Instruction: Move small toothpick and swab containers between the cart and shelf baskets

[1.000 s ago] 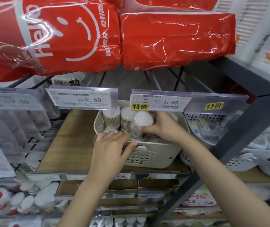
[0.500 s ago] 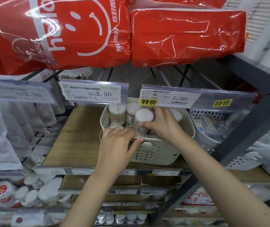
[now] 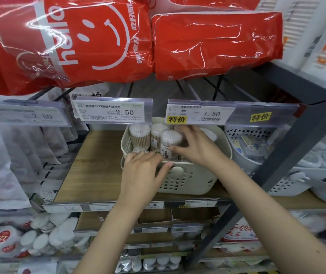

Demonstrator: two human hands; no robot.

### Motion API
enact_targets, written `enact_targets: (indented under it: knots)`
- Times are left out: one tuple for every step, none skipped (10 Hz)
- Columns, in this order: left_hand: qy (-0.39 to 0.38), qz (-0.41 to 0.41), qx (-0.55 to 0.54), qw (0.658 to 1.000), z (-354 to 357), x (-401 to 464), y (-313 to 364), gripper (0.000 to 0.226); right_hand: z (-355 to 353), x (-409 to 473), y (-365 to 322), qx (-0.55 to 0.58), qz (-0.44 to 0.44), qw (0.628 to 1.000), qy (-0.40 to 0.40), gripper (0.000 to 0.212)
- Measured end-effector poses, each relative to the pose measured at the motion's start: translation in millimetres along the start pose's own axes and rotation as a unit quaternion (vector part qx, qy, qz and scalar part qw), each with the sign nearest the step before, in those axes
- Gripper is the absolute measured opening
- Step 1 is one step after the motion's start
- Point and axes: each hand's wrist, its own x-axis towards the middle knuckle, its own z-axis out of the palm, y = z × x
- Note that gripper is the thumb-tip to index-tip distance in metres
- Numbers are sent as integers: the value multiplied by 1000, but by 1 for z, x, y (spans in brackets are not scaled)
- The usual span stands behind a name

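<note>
A cream basket (image 3: 207, 180) stands on the wooden shelf (image 3: 91, 171) and holds several clear round swab containers. My right hand (image 3: 195, 147) grips one swab container (image 3: 171, 141) near the basket's middle, thumb in front and fingers behind it. My left hand (image 3: 144, 171) lies over the basket's front left rim, its fingertips on a low container (image 3: 138, 150) in that corner and its thumb against the front wall. Two more upright containers (image 3: 140, 135) stand at the back left. No cart is in sight.
Price tag strips (image 3: 112, 111) hang just above the basket's back. Red plastic packs (image 3: 213, 42) fill the shelf overhead. A white perforated basket (image 3: 243, 139) sits to the right behind a grey diagonal strut (image 3: 288, 161). Bagged goods hang at left; lower shelves hold more round containers.
Both hands keep their places in the basket; my right hand still holds the same container. The view has shifted slightly, so everything sits a little further right and lower.
</note>
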Motion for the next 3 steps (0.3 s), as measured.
enact_targets:
  knots:
    - [-32, 3, 2, 999, -1, 3, -3, 37, -14, -22, -1, -26, 3, 999, 38, 56]
    - [-49, 18, -31, 998, -5, 7, -6, 35, -25, -47, 1, -37, 2, 997, 64, 51]
    - [-51, 1, -156, 987, -21, 4, -15, 21, -33, -102, 7, -27, 0, 993, 111, 44]
